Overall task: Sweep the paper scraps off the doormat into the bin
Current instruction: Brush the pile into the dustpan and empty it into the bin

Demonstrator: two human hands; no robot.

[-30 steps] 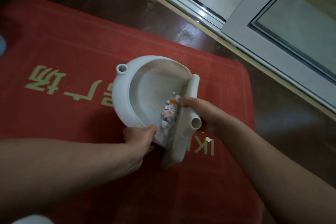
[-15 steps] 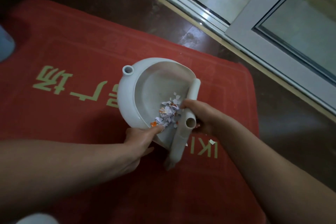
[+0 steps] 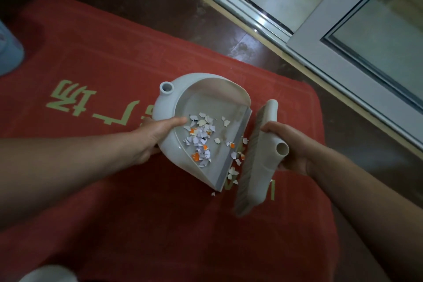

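Left grip: my left hand [image 3: 158,135] holds the dustpan [image 3: 164,107] by its side wall, thumb hooked over the rim, so the lip faces the brush.
Right grip: my right hand [image 3: 290,146] is wrapped round the back of the brush [image 3: 258,167] beside its hollow handle socket, bristles turned toward the pan's lip.
Paper scraps [image 3: 201,142]: most lie inside the pan, white with some orange. A few more [image 3: 237,162] sit on the mat between lip and bristles, one just off the pan's near corner.
Why so: pan and brush stand just apart, I judge, to trap the stragglers for another stroke.
Doormat [image 3: 114,52]: red, under everything.
Writing: pale green characters [image 3: 75,98] woven in, upside down from here. I cannot read them surely, and the rest is covered.
Bin: I cannot tell. A blue thing [image 3: 9,52] shows at the mat's left edge.
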